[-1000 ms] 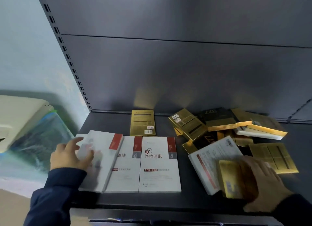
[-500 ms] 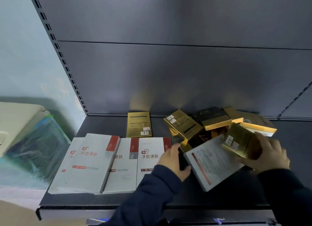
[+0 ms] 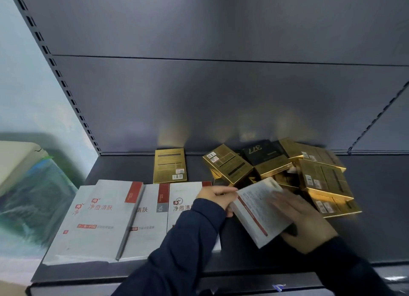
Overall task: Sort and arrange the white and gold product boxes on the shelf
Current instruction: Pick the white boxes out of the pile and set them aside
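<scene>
On the dark shelf (image 3: 124,165), several flat white boxes (image 3: 104,220) with red tabs lie side by side at the left. Behind them one gold box (image 3: 170,165) lies alone. A jumbled heap of gold boxes (image 3: 323,178) sits at the right, with a black-topped one (image 3: 262,152) among them. A white box (image 3: 257,209), printed back up, lies tilted in front of the heap. My left hand (image 3: 215,196) grips its left edge. My right hand (image 3: 303,222) presses on its right side.
The shelf's grey back panel (image 3: 221,96) rises behind the boxes, with a slotted upright (image 3: 66,90) at the left. Left of the shelf stands a cream and blue-green object (image 3: 28,185). The shelf's front lip (image 3: 221,282) runs along the bottom.
My right hand put its gold box on the heap and came down onto the tilted white box. My left hand crossed from the left white boxes to that box's edge.
</scene>
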A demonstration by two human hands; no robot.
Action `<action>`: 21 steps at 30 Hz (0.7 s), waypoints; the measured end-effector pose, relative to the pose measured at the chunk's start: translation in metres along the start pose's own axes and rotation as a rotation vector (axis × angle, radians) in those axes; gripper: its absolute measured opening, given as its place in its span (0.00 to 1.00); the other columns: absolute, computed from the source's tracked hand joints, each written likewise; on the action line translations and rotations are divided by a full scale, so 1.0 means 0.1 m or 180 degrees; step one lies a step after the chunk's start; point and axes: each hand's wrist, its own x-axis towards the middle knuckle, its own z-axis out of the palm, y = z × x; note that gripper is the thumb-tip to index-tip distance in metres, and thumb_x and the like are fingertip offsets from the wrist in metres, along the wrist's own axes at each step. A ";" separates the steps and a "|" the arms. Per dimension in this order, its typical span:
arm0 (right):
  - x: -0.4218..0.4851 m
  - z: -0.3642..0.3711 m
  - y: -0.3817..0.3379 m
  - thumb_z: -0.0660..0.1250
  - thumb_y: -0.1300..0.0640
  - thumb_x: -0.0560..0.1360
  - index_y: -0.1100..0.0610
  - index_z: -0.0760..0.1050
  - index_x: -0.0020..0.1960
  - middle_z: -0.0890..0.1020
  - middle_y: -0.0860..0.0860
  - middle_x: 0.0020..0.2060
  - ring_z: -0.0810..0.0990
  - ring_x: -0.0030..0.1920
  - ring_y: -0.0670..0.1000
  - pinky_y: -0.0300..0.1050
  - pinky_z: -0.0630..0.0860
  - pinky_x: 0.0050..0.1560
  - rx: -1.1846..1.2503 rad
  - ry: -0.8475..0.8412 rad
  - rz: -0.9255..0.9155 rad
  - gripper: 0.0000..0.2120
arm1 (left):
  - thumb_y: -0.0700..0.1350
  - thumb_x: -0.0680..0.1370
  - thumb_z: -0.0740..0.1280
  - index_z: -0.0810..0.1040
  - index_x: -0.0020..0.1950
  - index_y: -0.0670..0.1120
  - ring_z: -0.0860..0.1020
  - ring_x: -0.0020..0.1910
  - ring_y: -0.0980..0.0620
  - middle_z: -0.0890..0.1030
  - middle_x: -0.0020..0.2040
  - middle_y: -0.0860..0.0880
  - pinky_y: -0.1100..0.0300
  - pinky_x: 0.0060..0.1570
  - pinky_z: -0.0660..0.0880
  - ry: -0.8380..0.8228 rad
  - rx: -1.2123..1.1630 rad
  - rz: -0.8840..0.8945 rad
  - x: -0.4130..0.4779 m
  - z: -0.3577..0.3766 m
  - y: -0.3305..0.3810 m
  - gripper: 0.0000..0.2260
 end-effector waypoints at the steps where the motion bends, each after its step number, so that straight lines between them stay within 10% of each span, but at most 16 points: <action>1: 0.03 0.05 -0.04 0.74 0.52 0.65 0.42 0.51 0.72 0.65 0.45 0.71 0.62 0.71 0.49 0.57 0.70 0.67 0.0040 0.0215 -0.0262 0.44 | 0.39 0.74 0.68 0.82 0.44 0.45 0.75 0.20 0.58 0.82 0.30 0.47 0.66 0.23 0.75 0.0010 -0.0204 -0.0026 -0.03 -0.03 0.06 0.04; 6: 0.13 -0.08 -0.41 0.68 0.55 0.72 0.52 0.74 0.59 0.78 0.38 0.47 0.77 0.47 0.41 0.30 0.72 0.44 0.1568 0.1544 0.0489 0.16 | 0.42 0.79 0.60 0.81 0.42 0.42 0.69 0.18 0.58 0.74 0.24 0.49 0.68 0.17 0.66 -0.0110 -0.0663 0.0297 -0.15 -0.33 0.28 0.12; 10: 0.35 -0.27 -0.73 0.67 0.54 0.72 0.50 0.76 0.51 0.84 0.47 0.47 0.84 0.44 0.49 0.47 0.80 0.43 0.4086 0.1260 0.1122 0.07 | 0.36 0.75 0.65 0.77 0.53 0.61 0.79 0.44 0.61 0.81 0.44 0.60 0.68 0.46 0.76 -0.0092 0.0367 0.1241 -0.30 -0.57 0.16 0.18; 12: 0.48 -0.26 -0.82 0.66 0.55 0.74 0.52 0.76 0.53 0.84 0.51 0.49 0.85 0.47 0.54 0.55 0.81 0.45 0.4759 0.0898 0.1286 0.09 | 0.34 0.74 0.67 0.72 0.60 0.60 0.79 0.36 0.62 0.81 0.33 0.59 0.66 0.42 0.77 -0.0137 0.0267 0.1169 -0.41 -0.62 0.06 0.23; 16: 0.65 -0.10 -1.11 0.66 0.54 0.75 0.50 0.75 0.48 0.82 0.54 0.50 0.82 0.50 0.57 0.58 0.79 0.51 0.4639 0.0239 0.1561 0.02 | 0.39 0.73 0.69 0.72 0.65 0.55 0.79 0.37 0.55 0.83 0.36 0.46 0.60 0.42 0.80 0.0462 0.0149 0.0964 -0.60 -0.82 -0.16 0.23; 21: 0.76 0.23 -1.56 0.65 0.57 0.76 0.47 0.72 0.48 0.81 0.46 0.48 0.81 0.47 0.47 0.38 0.76 0.41 0.4368 0.0184 0.1237 0.05 | 0.49 0.72 0.70 0.78 0.55 0.55 0.82 0.46 0.55 0.84 0.48 0.58 0.58 0.49 0.80 0.1191 0.0786 0.0668 -0.91 -1.12 -0.36 0.12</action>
